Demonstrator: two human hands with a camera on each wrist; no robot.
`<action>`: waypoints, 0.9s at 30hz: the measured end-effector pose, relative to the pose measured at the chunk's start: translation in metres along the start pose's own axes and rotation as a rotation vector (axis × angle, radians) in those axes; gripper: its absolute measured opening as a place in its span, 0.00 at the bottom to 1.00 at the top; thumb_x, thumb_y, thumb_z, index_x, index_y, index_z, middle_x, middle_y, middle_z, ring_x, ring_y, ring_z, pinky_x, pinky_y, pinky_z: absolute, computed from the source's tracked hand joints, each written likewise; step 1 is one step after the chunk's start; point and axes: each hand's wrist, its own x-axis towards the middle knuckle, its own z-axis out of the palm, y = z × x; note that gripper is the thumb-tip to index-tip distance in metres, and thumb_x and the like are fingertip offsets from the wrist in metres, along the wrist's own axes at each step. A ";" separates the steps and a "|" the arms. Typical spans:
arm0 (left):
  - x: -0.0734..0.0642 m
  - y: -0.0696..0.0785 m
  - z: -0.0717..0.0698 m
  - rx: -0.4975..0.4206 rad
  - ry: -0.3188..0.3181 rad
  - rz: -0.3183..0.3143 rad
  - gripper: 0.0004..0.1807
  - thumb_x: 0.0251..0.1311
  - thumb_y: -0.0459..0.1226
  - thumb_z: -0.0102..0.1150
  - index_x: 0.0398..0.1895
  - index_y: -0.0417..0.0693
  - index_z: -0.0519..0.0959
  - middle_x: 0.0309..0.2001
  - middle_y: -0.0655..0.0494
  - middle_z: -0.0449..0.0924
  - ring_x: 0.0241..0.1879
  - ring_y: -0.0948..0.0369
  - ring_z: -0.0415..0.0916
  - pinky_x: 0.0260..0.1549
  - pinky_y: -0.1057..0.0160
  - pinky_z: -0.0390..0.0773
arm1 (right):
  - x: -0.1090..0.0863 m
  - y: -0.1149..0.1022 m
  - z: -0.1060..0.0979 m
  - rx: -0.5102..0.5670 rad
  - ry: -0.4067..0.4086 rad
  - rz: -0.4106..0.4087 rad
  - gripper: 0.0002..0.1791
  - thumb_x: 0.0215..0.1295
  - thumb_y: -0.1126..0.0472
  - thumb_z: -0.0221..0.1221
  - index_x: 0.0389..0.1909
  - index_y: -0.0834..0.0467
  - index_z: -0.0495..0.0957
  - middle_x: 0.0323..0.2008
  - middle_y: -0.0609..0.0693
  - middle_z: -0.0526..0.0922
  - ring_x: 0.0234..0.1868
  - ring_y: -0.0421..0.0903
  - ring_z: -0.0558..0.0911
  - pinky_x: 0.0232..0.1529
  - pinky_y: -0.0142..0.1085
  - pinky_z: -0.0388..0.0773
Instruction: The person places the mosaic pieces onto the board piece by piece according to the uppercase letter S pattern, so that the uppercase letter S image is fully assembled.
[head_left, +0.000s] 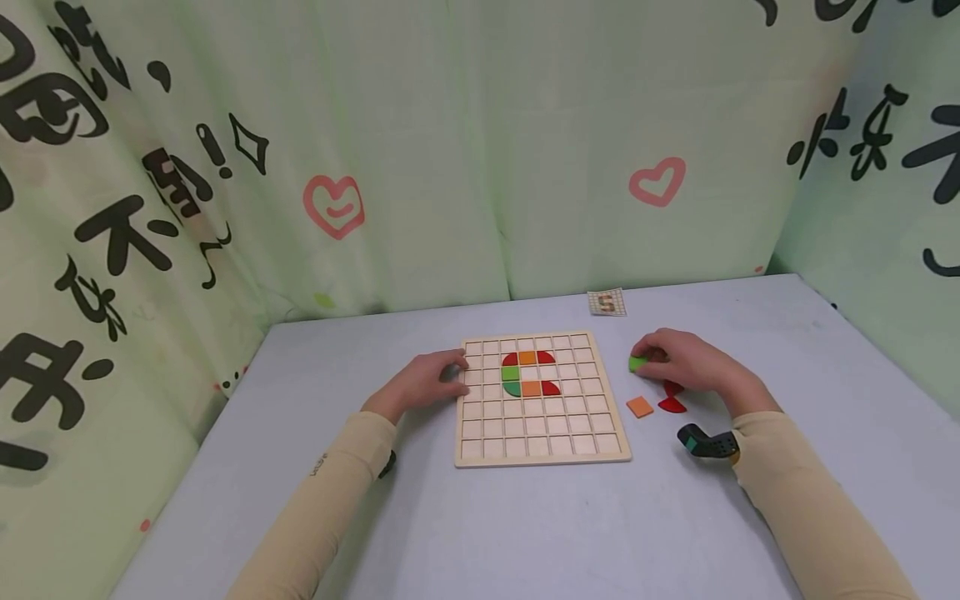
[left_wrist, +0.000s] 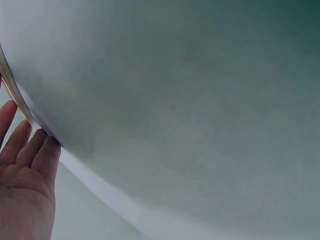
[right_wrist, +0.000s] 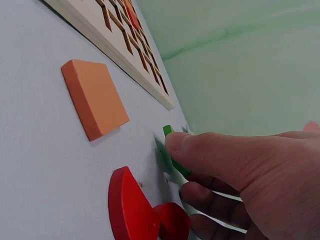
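Observation:
A wooden grid board (head_left: 543, 427) lies flat on the table, holding red quarter-round, orange square and green pieces in its upper middle cells. My left hand (head_left: 423, 382) touches the board's left edge with its fingertips and thumb; in the left wrist view the fingers (left_wrist: 47, 155) look nearly straight against that edge. To the right of the board, my right hand (head_left: 686, 358) pinches a green tile (right_wrist: 179, 167) between thumb and fingers, close over the table. Near that hand lie a loose orange square tile (head_left: 640, 407) and two red curved pieces (head_left: 672, 406), one partly beneath the hand.
A small patterned card (head_left: 606, 302) lies at the table's back edge, beyond the board. Pale green curtains (head_left: 480, 150) with black characters and pink hearts hang behind and on both sides of the white table (head_left: 525, 533).

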 end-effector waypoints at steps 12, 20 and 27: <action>0.000 0.000 0.000 0.000 -0.007 0.000 0.20 0.62 0.44 0.66 0.55 0.50 0.76 0.71 0.54 0.65 0.72 0.54 0.58 0.70 0.56 0.59 | 0.001 -0.021 -0.003 0.042 0.048 -0.085 0.19 0.67 0.57 0.61 0.54 0.64 0.76 0.45 0.54 0.80 0.45 0.49 0.76 0.48 0.46 0.78; 0.001 -0.001 -0.001 0.003 -0.001 0.008 0.20 0.61 0.44 0.66 0.55 0.50 0.76 0.70 0.54 0.65 0.71 0.54 0.58 0.70 0.56 0.59 | 0.003 -0.045 -0.002 0.060 0.036 -0.133 0.19 0.68 0.58 0.60 0.55 0.63 0.76 0.46 0.52 0.79 0.47 0.49 0.76 0.49 0.45 0.78; 0.000 -0.001 0.000 -0.006 -0.003 0.005 0.20 0.61 0.43 0.66 0.54 0.49 0.76 0.71 0.54 0.65 0.71 0.54 0.58 0.70 0.56 0.59 | 0.005 -0.067 0.008 0.064 -0.001 -0.200 0.18 0.67 0.59 0.61 0.54 0.63 0.76 0.46 0.52 0.80 0.47 0.49 0.77 0.51 0.47 0.79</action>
